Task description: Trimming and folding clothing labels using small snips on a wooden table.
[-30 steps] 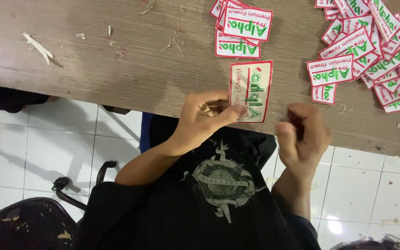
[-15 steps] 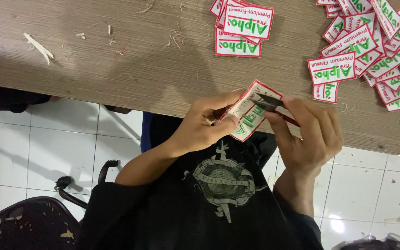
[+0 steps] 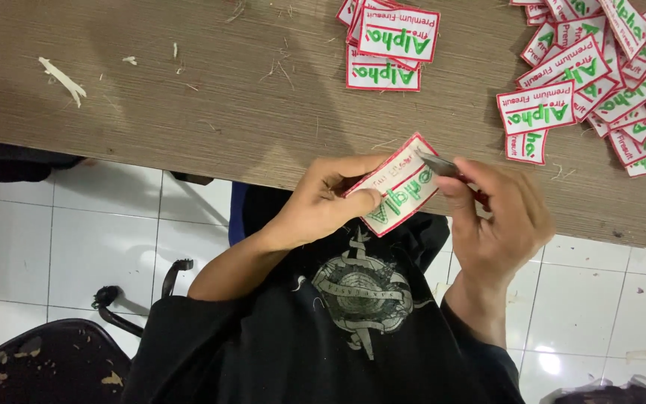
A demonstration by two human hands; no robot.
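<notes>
Clearly the thing in hand is a small embroidered patch (image 3: pixel 395 185), white with a red stitched border and green lettering, held just off the near edge of the wooden worktop (image 3: pixel 188 112) and above my lap. My left hand (image 3: pixel 323 202) pinches it from the left side, thumb on the face and fingers curled behind, so it is closed on the patch. My right hand (image 3: pixel 499 217) is curled around a thin metal tool (image 3: pixel 443 166), a snip or tweezers as far as I can tell, whose tip meets the upper right edge of the patch; most of the tool is hidden by my fingers. I judge the patch to be very light and fairly stiff for cloth, since it keeps flat while held by one side only, yet it would bend under pressure. Its surface looks textured, not slippery, so a light pinch should do. The stitched border seems the best place to hold, keeping fingers away from the edge where the tool works. Farther back on the worktop a small stack of like patches (image 3: pixel 394 37) lies near the far edge, and a larger loose heap of patches (image 3: pixel 600 82) spreads at the right. Thread scraps (image 3: pixel 61 75) are scattered over the wood.
</notes>
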